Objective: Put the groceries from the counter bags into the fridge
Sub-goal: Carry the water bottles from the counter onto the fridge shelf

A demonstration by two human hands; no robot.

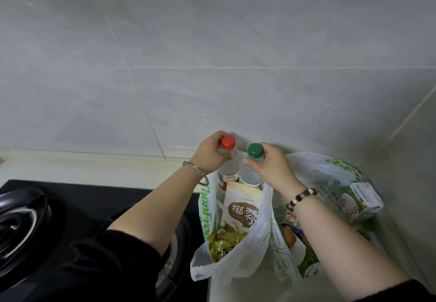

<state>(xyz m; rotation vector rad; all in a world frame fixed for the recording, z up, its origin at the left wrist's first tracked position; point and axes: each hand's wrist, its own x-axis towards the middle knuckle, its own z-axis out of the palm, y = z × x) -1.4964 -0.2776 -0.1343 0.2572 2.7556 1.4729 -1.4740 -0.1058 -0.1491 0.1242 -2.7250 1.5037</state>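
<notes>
Two clear water bottles stand upright in a white plastic bag with green print on the counter. My left hand grips the neck of the red-capped bottle. My right hand grips the neck of the green-capped bottle beside it. In front of the bottles, in the same bag, sit a white and brown snack pouch and a gold packet. A second bag to the right holds green and white cartons and other packets, partly hidden by my right forearm.
A black gas hob with a dark burner ring lies left of the bags. Grey tiled walls rise behind and meet in a corner at the right. The fridge is out of view.
</notes>
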